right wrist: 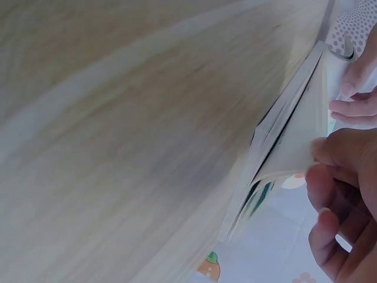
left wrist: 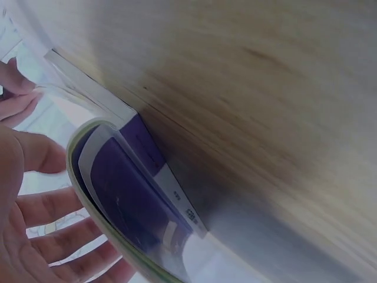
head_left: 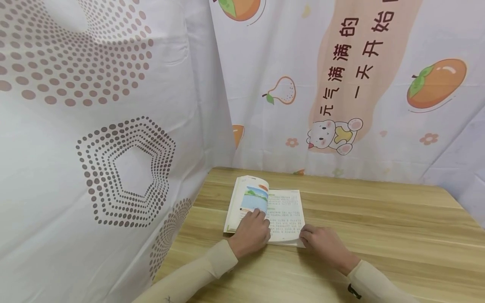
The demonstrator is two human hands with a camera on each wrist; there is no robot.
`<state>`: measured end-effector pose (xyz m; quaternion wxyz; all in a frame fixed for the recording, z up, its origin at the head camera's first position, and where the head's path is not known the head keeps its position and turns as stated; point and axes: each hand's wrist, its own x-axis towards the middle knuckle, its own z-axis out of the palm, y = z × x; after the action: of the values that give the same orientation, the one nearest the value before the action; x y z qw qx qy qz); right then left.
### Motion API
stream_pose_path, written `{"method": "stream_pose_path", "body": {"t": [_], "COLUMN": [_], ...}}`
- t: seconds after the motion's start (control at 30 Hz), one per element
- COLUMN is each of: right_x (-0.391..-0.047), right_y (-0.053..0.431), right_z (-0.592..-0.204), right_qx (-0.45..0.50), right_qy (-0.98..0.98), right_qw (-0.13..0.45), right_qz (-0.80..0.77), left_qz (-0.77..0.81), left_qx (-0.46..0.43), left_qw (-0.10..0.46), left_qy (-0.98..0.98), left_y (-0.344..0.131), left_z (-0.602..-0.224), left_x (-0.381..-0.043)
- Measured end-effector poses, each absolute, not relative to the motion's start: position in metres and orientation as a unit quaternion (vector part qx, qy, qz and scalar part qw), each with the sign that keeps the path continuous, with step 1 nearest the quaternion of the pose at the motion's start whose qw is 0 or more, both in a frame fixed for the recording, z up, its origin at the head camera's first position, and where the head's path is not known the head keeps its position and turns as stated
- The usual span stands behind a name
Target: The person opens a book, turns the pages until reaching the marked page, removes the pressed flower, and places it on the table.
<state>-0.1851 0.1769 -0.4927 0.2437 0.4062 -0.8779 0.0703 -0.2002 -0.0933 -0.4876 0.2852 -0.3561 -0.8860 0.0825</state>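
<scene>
An open book [head_left: 286, 212] lies on the wooden table, its right page covered in small text. The raised left page [head_left: 254, 197] bows upward and carries a coloured picture of water and green hills. My left hand [head_left: 251, 231] rests on the lower part of that left page near the spine; in the left wrist view its fingers [left wrist: 50, 206] spread loosely along the curved page. With thumb and forefinger, my right hand [head_left: 326, 244] pinches the lower right corner of the right page. The right wrist view shows the pinched page [right wrist: 303, 144] lifted off the pages beneath.
The wood-grain table [head_left: 379, 219] extends to the right of the book. A white curtain with brown dots [head_left: 125, 168] hangs close along the left side. Behind the table hangs another curtain [head_left: 265, 134] printed with fruit, a cartoon animal and Chinese characters.
</scene>
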Motion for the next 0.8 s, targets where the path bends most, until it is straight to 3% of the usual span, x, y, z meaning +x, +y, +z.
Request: {"method": "stream_pose_path", "body": {"t": [0.33,0.8], "right_x": [-0.185,-0.187], "right_y": [0.177,0.171], "right_z": [-0.481,-0.475], "right_qx": [0.385,0.399], "right_qy": [-0.878,-0.848], "right_qw": [0.25,0.322], "right_qz": [0.138,0.133], "left_qz": [0.115,0.121], "left_qx": [-0.332,-0.335], "left_qw": [0.259,0.299], "left_qy": [-0.9,-0.885], "left_y": [-0.08,-0.076], "left_z": [-0.488,-0.49], "left_x": [-0.197,-0.197]}}
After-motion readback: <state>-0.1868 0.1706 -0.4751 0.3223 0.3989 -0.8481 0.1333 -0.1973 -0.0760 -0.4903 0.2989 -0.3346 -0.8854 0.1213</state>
